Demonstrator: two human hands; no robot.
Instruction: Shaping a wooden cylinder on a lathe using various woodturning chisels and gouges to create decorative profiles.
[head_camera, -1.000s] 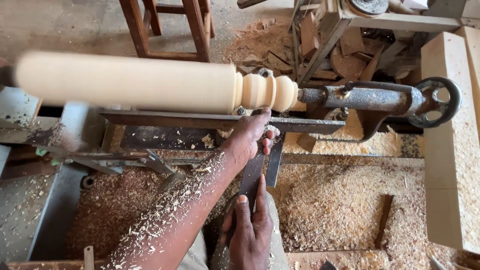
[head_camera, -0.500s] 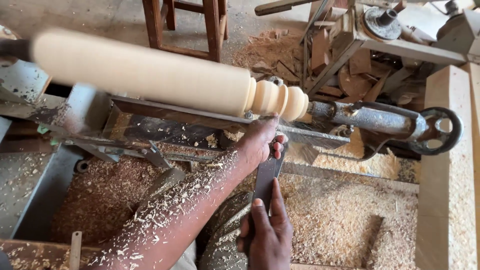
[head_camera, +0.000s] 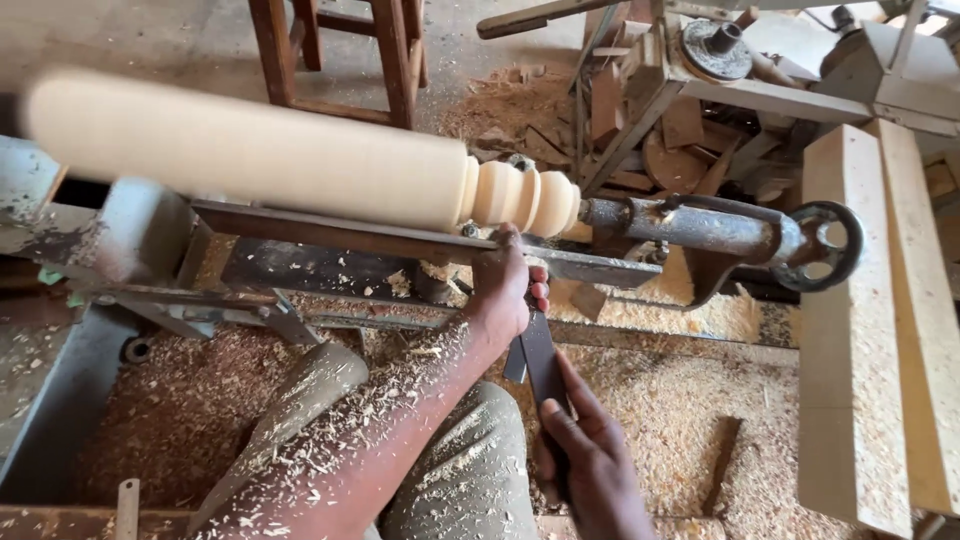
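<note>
At centre frame, over the tool rest (head_camera: 400, 238) | I am cutting beads into the spinning wooden spindle (head_camera: 300, 155) | left hand (head_camera: 503, 290) is clamping the chisel (head_camera: 540, 360) forward, right hand (head_camera: 590, 455) is gripping its handle low | spindle is turning just above both | next likely calls for steady edge pressure.

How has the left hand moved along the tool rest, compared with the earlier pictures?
Cannot tell of any real shift: the left hand stays on the tool rest just below the wooden beads; only the camera view changed.
</note>
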